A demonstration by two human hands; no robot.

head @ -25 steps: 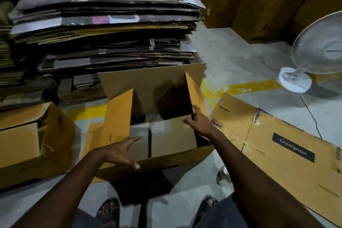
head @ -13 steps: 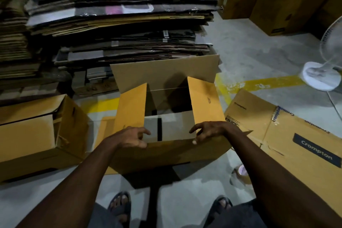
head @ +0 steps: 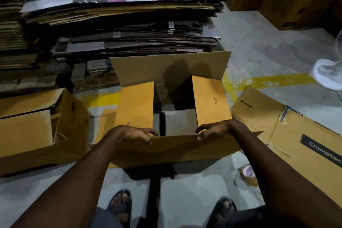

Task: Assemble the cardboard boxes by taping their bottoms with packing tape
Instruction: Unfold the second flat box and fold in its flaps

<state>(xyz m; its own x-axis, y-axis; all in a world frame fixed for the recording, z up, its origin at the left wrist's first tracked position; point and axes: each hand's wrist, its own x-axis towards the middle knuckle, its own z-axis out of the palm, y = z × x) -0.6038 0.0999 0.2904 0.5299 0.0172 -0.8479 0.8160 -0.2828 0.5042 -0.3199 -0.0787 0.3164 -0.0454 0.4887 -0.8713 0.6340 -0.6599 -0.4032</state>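
Fingers of left hand [head: 137, 134] and right hand [head: 216, 129] clamp the near flap [head: 177, 144]; a slip likely lets side flaps [head: 135, 105] spring up.

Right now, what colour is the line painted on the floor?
Yellow; the floor line shows best in the head view.

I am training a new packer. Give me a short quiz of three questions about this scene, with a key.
1. True or false: the tape roll lies inside the open box.
2. Which touches the box? A: left hand only. B: right hand only. C: both hands.
3. Fill in: the flattened carton right of the box reads "____".
Key: 1 false, it lies on the floor; 2 C; 3 Crompton.
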